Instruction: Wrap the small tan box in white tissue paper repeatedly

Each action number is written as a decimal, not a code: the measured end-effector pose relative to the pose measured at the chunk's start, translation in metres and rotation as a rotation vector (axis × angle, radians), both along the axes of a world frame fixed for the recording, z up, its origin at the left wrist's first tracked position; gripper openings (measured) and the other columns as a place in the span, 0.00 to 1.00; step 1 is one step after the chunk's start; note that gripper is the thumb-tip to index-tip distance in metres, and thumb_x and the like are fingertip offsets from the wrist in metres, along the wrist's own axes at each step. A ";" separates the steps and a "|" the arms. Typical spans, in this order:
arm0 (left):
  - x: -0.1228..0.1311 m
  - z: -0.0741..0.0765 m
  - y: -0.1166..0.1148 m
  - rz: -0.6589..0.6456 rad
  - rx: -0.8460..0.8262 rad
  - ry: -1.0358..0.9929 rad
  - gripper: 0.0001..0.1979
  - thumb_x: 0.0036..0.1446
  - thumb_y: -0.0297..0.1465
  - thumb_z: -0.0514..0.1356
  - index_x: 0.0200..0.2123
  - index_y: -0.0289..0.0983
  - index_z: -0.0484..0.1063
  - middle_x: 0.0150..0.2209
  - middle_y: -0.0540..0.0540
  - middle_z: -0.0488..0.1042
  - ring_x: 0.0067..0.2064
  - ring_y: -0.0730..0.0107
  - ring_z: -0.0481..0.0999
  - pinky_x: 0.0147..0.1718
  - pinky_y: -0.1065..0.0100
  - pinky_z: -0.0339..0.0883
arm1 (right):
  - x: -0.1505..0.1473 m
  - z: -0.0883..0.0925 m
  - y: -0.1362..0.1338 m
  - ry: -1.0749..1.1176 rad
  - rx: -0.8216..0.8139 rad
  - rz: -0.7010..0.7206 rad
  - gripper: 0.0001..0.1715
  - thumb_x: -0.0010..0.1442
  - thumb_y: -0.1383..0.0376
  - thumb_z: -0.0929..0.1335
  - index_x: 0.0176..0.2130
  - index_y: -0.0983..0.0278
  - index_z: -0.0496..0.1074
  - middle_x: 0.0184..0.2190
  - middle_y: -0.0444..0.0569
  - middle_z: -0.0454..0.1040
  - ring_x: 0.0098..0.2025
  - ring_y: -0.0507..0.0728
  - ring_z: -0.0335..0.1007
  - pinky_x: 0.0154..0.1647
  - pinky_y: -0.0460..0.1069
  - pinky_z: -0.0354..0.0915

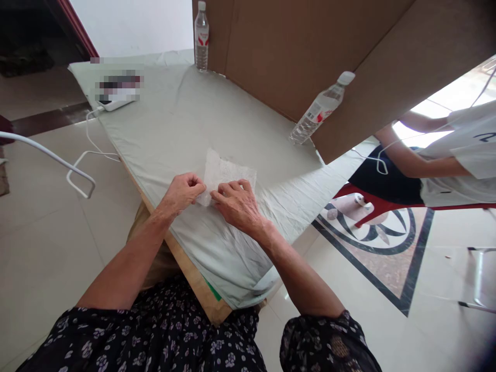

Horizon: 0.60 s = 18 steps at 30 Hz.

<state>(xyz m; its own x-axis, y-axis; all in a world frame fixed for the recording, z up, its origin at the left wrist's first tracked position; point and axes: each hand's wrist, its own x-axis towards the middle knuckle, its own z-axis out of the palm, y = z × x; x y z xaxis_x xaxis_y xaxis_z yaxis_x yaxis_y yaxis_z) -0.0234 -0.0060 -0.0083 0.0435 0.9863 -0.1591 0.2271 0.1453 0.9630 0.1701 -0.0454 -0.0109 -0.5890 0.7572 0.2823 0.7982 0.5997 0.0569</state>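
A thin white tissue [229, 169] lies partly spread on the cloth-covered table, creased, with its far edge slightly uneven. My left hand [185, 192] is closed in a pinch at the tissue's left edge. Over the near right part of the tissue rests my right hand [239, 202], its fingers bent, a little apart and pressing down on it. The palm hides that part of the sheet.
Two water bottles, one upright [202, 39] and one beside it to the right [320, 111], stand against a cardboard panel [287, 46]. A white device with a cable [118, 101] lies at the far left. Beyond the panel sits another person [437, 160].
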 end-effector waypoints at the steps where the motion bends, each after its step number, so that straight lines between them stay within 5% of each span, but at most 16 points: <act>1: 0.003 0.001 0.000 -0.015 0.006 -0.020 0.07 0.41 0.34 0.64 0.23 0.39 0.70 0.22 0.52 0.68 0.25 0.73 0.66 0.20 0.72 0.62 | 0.000 0.001 0.000 -0.002 -0.005 -0.003 0.11 0.73 0.68 0.63 0.45 0.59 0.75 0.44 0.50 0.81 0.45 0.59 0.69 0.55 0.58 0.52; 9: 0.021 0.008 -0.002 -0.113 -0.059 -0.113 0.04 0.41 0.31 0.62 0.23 0.38 0.70 0.22 0.51 0.71 0.25 0.73 0.70 0.23 0.70 0.68 | 0.003 0.004 -0.006 0.099 -0.093 0.007 0.06 0.67 0.67 0.67 0.46 0.62 0.72 0.45 0.51 0.82 0.47 0.61 0.73 0.63 0.59 0.52; 14: 0.016 0.016 -0.003 -0.380 -0.026 0.041 0.11 0.43 0.28 0.56 0.30 0.38 0.78 0.27 0.49 0.79 0.29 0.68 0.78 0.31 0.66 0.74 | 0.013 0.009 -0.017 0.265 -0.101 0.015 0.05 0.66 0.66 0.69 0.43 0.60 0.75 0.48 0.50 0.83 0.57 0.62 0.74 0.68 0.60 0.52; 18: 0.019 0.013 -0.004 -0.449 0.232 0.339 0.13 0.48 0.27 0.56 0.33 0.39 0.81 0.31 0.48 0.80 0.31 0.66 0.77 0.34 0.65 0.72 | 0.040 0.004 -0.036 0.534 0.000 -0.295 0.06 0.67 0.61 0.68 0.43 0.59 0.75 0.52 0.54 0.81 0.57 0.65 0.74 0.59 0.62 0.62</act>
